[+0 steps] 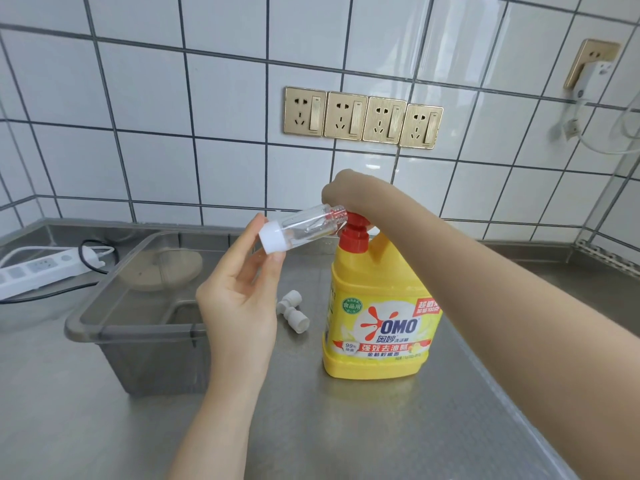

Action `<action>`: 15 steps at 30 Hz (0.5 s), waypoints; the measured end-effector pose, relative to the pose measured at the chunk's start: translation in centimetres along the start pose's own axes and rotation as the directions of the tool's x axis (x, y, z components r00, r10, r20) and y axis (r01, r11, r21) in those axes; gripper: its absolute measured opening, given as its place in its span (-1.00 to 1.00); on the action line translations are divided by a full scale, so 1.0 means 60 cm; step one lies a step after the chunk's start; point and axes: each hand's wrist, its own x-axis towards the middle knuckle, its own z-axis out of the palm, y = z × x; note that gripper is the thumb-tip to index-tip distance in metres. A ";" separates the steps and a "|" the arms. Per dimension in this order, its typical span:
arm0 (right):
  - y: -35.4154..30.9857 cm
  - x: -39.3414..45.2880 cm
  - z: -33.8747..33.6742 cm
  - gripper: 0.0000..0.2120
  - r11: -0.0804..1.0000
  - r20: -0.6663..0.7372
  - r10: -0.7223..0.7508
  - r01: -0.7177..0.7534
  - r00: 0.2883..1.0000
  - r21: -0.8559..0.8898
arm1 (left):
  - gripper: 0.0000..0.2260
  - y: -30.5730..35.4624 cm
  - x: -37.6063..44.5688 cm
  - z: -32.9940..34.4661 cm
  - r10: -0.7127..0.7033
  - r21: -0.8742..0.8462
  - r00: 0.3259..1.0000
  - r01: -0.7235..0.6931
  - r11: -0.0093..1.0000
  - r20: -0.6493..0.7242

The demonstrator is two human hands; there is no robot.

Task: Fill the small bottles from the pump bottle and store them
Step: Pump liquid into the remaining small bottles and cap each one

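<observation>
The left hand pinched a small clear bottle by its white end, tilted almost flat, with the open neck right up against the red pump of the yellow detergent bottle. The right hand lay on top of the pump; I could not tell how its fingers were set, as the wrist hid them. To fill it well, I judged the neck should sit squarely under the spout before any press, and the press should be slow, since thick soap would string and run down the outside. Only a trace of liquid seemed to be in the small bottle.

A loose white cap piece lay on the steel counter between the yellow bottle and a grey see-through bin, likely meant for storage. A power strip sat at the far left. Four gold sockets lined the white tiled wall.
</observation>
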 end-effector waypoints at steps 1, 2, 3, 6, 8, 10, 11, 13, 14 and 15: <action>0.000 0.002 0.003 -0.74 1.000 -0.010 0.004 -0.004 1.000 -0.006 | -0.66 -0.002 0.001 -0.002 0.003 0.001 1.000 -0.003 1.000 -0.007; 0.000 0.003 0.006 -0.75 1.000 -0.013 0.006 -0.006 1.000 -0.004 | -0.67 -0.003 0.000 -0.003 0.000 -0.005 1.000 -0.001 1.000 -0.006; 0.001 0.004 0.007 -0.76 1.000 -0.019 0.011 -0.011 1.000 0.007 | -0.66 -0.004 -0.001 -0.003 0.000 -0.011 1.000 0.000 1.000 -0.011; -0.002 -0.001 0.001 -0.77 0.996 -0.047 0.029 -0.025 0.999 0.082 | -0.66 -0.001 0.002 -0.002 0.028 -0.027 1.000 -0.028 0.999 -0.013; -0.004 -0.007 -0.010 -0.79 0.987 -0.038 0.018 -0.011 0.999 0.158 | -0.66 -0.002 0.004 -0.002 0.058 -0.019 0.998 -0.059 0.998 -0.024; -0.005 -0.016 -0.021 -0.77 0.979 -0.036 -0.003 0.010 0.999 0.206 | -0.66 -0.002 0.008 0.001 0.041 -0.052 0.999 -0.043 0.998 -0.024; -0.007 -0.015 -0.025 -0.76 0.979 -0.061 -0.032 0.043 0.998 0.200 | -0.67 -0.001 0.011 0.003 0.017 -0.086 1.000 -0.019 0.996 -0.025; -0.010 -0.012 -0.030 -0.84 0.979 -0.135 -0.092 0.114 0.987 0.169 | -0.68 0.003 0.016 0.009 -0.019 -0.130 1.000 0.016 0.991 -0.021; -0.012 -0.009 -0.031 -0.81 0.972 -0.167 -0.106 0.137 0.980 0.190 | -0.68 0.004 0.017 0.010 -0.022 -0.137 1.000 0.019 0.990 -0.019; -0.015 -0.008 -0.032 -0.74 0.965 -0.177 -0.107 0.145 0.978 0.219 | -0.68 0.004 0.018 0.012 -0.018 -0.140 1.000 0.015 0.990 -0.023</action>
